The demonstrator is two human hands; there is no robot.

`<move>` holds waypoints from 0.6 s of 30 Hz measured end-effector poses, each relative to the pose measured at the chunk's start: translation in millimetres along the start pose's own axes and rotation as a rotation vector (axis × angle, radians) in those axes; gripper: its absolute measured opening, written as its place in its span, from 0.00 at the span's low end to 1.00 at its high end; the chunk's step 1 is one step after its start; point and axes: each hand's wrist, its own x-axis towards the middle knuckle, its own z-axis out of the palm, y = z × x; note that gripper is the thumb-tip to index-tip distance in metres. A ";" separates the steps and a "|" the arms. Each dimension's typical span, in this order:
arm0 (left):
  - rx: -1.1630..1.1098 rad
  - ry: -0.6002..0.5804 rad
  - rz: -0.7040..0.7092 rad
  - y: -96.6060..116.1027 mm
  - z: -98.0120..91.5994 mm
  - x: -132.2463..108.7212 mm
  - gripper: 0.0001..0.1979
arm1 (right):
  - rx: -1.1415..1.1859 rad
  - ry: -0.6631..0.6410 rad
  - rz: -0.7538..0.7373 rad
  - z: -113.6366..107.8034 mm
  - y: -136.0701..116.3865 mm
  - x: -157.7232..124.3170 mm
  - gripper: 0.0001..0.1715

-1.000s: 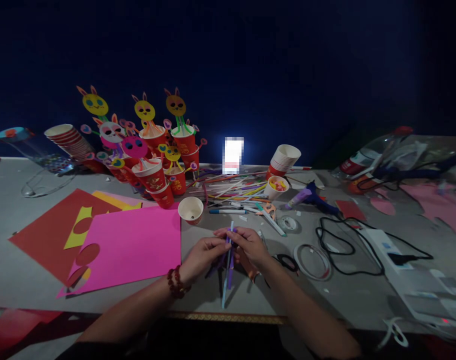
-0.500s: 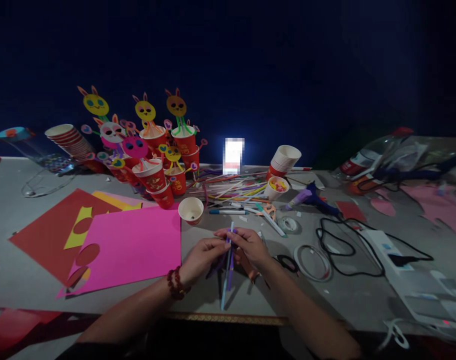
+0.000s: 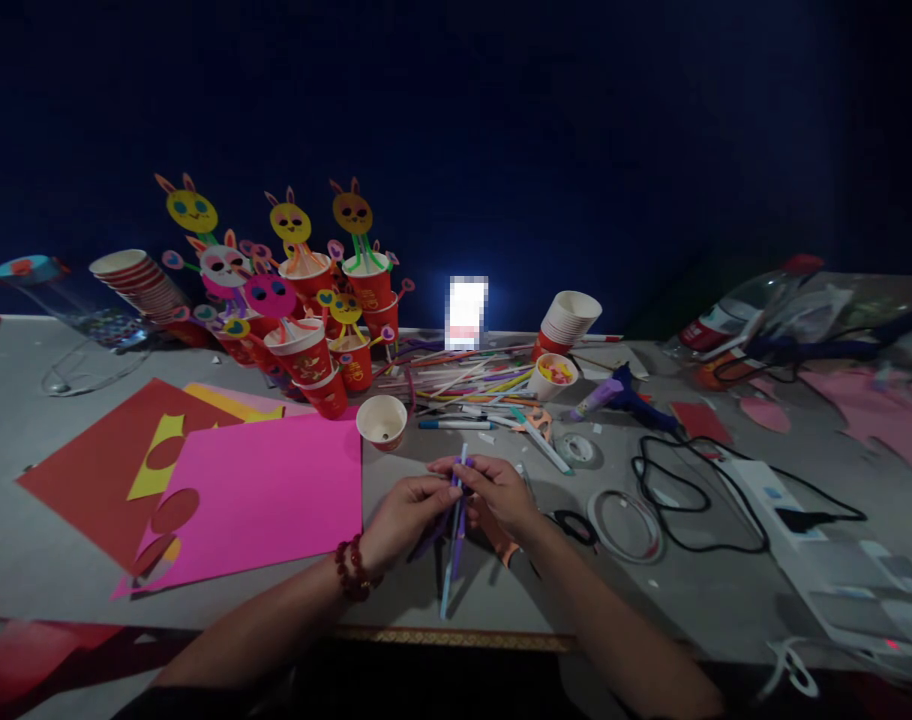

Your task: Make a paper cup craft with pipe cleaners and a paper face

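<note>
Near the table's front, in the middle of the head view, my left hand (image 3: pixel 421 500) and my right hand (image 3: pixel 501 493) meet with fingers pinched together. Between them runs a long, thin pale blue stick (image 3: pixel 448 570), slanting down toward me. Purple strips (image 3: pixel 460 545) lie alongside it in the same grip; whether they are paper or pipe cleaners I cannot tell. My fingertips hide the spot where the pieces come together. Just beyond my hands stand a white paper cup (image 3: pixel 382 422) and a blue-capped marker (image 3: pixel 456 425).
Pink paper (image 3: pixel 276 500) lies left. Red cups with paper rabbits (image 3: pixel 298 345) stand behind it. Loose thin sticks (image 3: pixel 471 378) spread at the back centre. Tape (image 3: pixel 577 450), scissors (image 3: pixel 574 527), a glue gun (image 3: pixel 643 403) and a power strip (image 3: pixel 775 500) with black cable sit right.
My hands stay in nearly the same place and grip. The lower ends of the purple strips shift slightly, and the pale blue stick barely moves.
</note>
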 end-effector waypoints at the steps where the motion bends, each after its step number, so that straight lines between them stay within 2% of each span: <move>1: -0.003 0.001 -0.001 -0.1 0.3 0.0 0.20 | -0.004 -0.002 -0.002 -0.5 0.3 0.2 0.22; 12: -0.016 -0.003 0.002 -5.2 -3.1 0.4 0.19 | -0.018 0.010 -0.013 -3.7 7.3 1.7 0.21; 18: -0.052 0.041 0.067 -14.8 -0.9 4.0 0.19 | -0.183 0.038 -0.131 -7.2 4.9 3.4 0.19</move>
